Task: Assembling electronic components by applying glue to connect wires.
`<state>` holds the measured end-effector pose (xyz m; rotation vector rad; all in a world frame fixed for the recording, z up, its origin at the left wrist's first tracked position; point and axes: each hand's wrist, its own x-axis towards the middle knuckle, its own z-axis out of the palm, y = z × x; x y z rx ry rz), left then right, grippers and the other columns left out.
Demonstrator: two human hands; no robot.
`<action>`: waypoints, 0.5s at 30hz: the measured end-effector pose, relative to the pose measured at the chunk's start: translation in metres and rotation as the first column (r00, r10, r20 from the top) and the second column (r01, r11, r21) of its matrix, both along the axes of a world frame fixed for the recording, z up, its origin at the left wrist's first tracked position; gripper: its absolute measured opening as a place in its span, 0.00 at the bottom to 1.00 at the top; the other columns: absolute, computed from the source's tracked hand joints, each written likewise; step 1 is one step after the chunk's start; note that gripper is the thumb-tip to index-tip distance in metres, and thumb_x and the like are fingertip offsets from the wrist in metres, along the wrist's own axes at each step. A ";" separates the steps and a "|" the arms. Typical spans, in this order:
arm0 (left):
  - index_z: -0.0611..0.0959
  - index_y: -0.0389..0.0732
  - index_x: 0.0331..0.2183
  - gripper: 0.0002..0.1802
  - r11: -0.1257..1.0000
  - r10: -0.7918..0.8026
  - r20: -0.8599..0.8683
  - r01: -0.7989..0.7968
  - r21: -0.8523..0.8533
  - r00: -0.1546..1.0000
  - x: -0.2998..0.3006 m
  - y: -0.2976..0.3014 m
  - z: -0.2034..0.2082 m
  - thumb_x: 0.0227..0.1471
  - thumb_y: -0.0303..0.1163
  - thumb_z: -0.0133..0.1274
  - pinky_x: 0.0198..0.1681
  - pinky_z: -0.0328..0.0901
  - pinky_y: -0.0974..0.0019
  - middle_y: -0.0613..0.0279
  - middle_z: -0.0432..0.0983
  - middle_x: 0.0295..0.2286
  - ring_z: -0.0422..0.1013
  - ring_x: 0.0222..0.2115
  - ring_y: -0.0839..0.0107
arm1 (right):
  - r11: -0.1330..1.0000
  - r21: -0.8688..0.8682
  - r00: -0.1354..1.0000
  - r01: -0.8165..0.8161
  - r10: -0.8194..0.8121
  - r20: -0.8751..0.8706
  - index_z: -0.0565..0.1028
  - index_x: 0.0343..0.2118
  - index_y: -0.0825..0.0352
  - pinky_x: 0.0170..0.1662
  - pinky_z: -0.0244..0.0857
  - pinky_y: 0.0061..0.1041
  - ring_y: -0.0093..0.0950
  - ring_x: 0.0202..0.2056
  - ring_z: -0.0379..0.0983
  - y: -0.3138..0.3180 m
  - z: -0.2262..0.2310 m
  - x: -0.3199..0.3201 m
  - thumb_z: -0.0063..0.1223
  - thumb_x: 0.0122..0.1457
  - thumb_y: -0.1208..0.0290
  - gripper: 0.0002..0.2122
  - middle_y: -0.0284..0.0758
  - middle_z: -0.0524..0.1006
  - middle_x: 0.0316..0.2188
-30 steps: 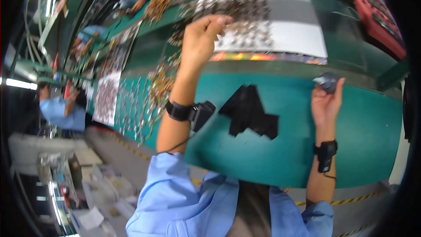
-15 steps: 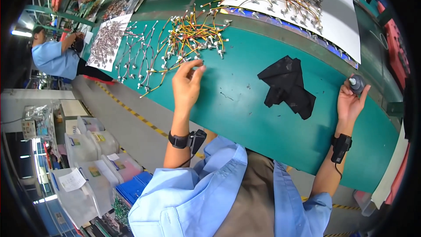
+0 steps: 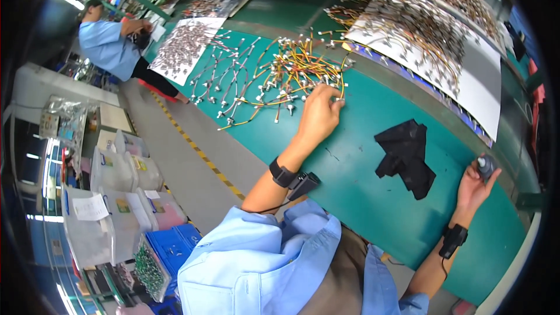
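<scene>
Wires (image 3: pixel 304 62) at left hand (image 3: pixel 319 112), bottle (image 3: pixel 486 167) in right (image 3: pixel 471 188)

Tabletop (image 3: pixel 350 181), left to right: sheet (image 3: pixel 201 55) near left end, wires lying on it; loose wires (image 3: pixel 233 87) just right of sheet; heap of wires (image 3: pixel 300 64) next, toward far edge. Left hand (image 3: pixel 321 114) at heap's right margin. Cloth (image 3: pixel 406 158) right of centre, between near and far edges. Bottle (image 3: pixel 485 166) in right hand (image 3: pixel 473 186), by far edge, near right end. Beyond far edge: second sheet (image 3: pixel 487 87), wires on its left part. Co-worker (image 3: pixel 108 41) beside left end. Bins (image 3: pixel 111 216) across floor (image 3: pixel 157 146) from near edge.
</scene>
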<state>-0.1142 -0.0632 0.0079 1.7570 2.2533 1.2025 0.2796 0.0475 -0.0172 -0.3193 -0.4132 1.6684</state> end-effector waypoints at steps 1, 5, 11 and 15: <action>0.74 0.34 0.30 0.09 1.000 -0.014 0.235 0.014 0.002 0.972 0.006 -0.001 0.010 0.42 0.23 0.53 0.27 0.66 0.65 0.54 0.69 0.29 0.71 0.26 0.62 | 1.000 -0.016 1.000 0.021 -0.021 0.005 0.64 0.39 0.76 0.25 0.54 0.17 0.23 0.25 0.58 -0.003 0.002 0.001 0.44 0.56 0.60 0.19 0.44 0.69 0.37; 0.73 0.32 0.32 0.08 0.989 -0.145 0.739 0.090 0.114 0.658 0.032 0.002 0.054 0.46 0.23 0.50 0.25 0.67 0.73 0.54 0.72 0.31 0.72 0.27 0.71 | 0.997 -0.040 0.998 0.059 -0.058 0.020 0.64 0.39 0.75 0.24 0.54 0.17 0.23 0.25 0.57 -0.007 0.007 0.001 0.44 0.56 0.60 0.19 0.43 0.68 0.38; 0.73 0.31 0.28 0.08 0.898 -0.433 0.832 0.245 0.366 0.346 0.069 0.032 0.089 0.45 0.26 0.52 0.20 0.67 0.74 0.56 0.72 0.24 0.71 0.21 0.73 | 0.997 -0.038 0.996 0.064 -0.062 0.057 0.64 0.39 0.74 0.24 0.54 0.17 0.23 0.25 0.57 -0.009 0.009 -0.006 0.44 0.56 0.60 0.18 0.42 0.68 0.38; 0.74 0.31 0.27 0.08 0.885 -0.434 0.882 0.271 0.380 0.183 0.086 0.049 0.072 0.46 0.27 0.52 0.20 0.68 0.73 0.58 0.71 0.24 0.71 0.22 0.72 | 0.995 -0.051 0.990 0.089 -0.082 0.114 0.64 0.39 0.74 0.24 0.54 0.17 0.23 0.25 0.57 -0.011 0.010 -0.006 0.43 0.57 0.60 0.18 0.42 0.68 0.38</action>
